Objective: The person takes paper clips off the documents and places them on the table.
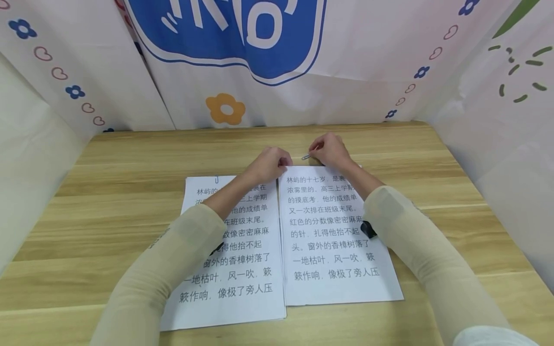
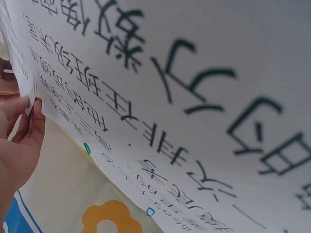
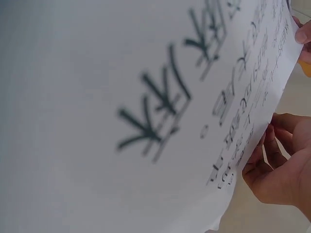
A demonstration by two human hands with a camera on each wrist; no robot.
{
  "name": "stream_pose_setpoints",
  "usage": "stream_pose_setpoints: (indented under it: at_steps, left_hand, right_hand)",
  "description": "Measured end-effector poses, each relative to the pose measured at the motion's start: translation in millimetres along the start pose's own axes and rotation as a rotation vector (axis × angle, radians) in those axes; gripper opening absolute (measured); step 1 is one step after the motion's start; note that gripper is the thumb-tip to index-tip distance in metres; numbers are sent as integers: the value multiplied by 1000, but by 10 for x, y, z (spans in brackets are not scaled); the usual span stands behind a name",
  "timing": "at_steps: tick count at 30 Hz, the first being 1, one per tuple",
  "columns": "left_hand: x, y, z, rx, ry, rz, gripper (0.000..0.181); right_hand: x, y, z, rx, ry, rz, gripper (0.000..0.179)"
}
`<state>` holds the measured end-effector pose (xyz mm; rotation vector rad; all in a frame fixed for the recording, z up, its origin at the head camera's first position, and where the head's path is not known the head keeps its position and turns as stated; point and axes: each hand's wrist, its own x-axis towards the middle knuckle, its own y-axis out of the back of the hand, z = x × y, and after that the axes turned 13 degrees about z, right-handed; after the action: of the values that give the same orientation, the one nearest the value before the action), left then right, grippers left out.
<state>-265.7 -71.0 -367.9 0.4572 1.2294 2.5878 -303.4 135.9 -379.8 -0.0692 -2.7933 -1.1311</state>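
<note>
Two printed paper stacks lie side by side on the wooden table: the left stack (image 1: 233,310) and the right stack (image 1: 342,290). My left hand (image 1: 269,163) pinches the top left corner of the right stack, thumb on the sheet in the left wrist view. Just beyond that stack's top edge, my right hand (image 1: 331,148) pinches a small silvery paper clip (image 1: 306,156). A blue paper clip (image 1: 217,179) sits on the left stack's top edge. Beside it on that edge is a green paper clip (image 2: 87,148), hidden by my left forearm in the head view.
The wooden table (image 1: 108,192) reaches back to a white printed cloth (image 1: 368,86) with a blue emblem and an orange flower (image 1: 225,109). White cloth also hangs at both sides. My sleeved forearms cross over parts of both stacks.
</note>
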Motion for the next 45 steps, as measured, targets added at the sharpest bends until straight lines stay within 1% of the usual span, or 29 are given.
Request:
stream_pose_setpoints:
  at_steps: [5, 12, 20, 23, 27, 32, 36, 39, 45]
  left_hand:
    - [0, 12, 12, 19, 0, -21, 20]
    - [-17, 38, 47, 71, -30, -30, 20]
    - [-57, 59, 76, 126, -46, -42, 15]
    - [-78, 85, 68, 126, -44, -36, 17]
    - [-108, 151, 46, 106, -28, -30, 21]
    - [-156, 266, -22, 100, -23, -15, 26]
    - [-220, 361, -122, 92, -19, 7, 26]
    - [-298, 454, -199, 89, -16, 26, 26]
    - [-469, 632, -341, 87, 26, 70, 28]
  right_hand:
    - [10, 22, -26, 1, 20, 10, 16]
    - [5, 16, -89, 38, 72, 18, 18]
    - [-36, -15, -189, 73, 107, 2, 19]
    - [-55, -18, -230, 93, 112, -7, 19]
    - [-69, -37, -260, 110, 129, -27, 19]
    - [-91, -59, -278, 106, 170, -43, 19]
    - [-120, -70, -302, 89, 191, -53, 19]
    - [-141, -79, -339, 82, 201, -65, 19]
    - [-172, -90, -405, 82, 224, -72, 20]
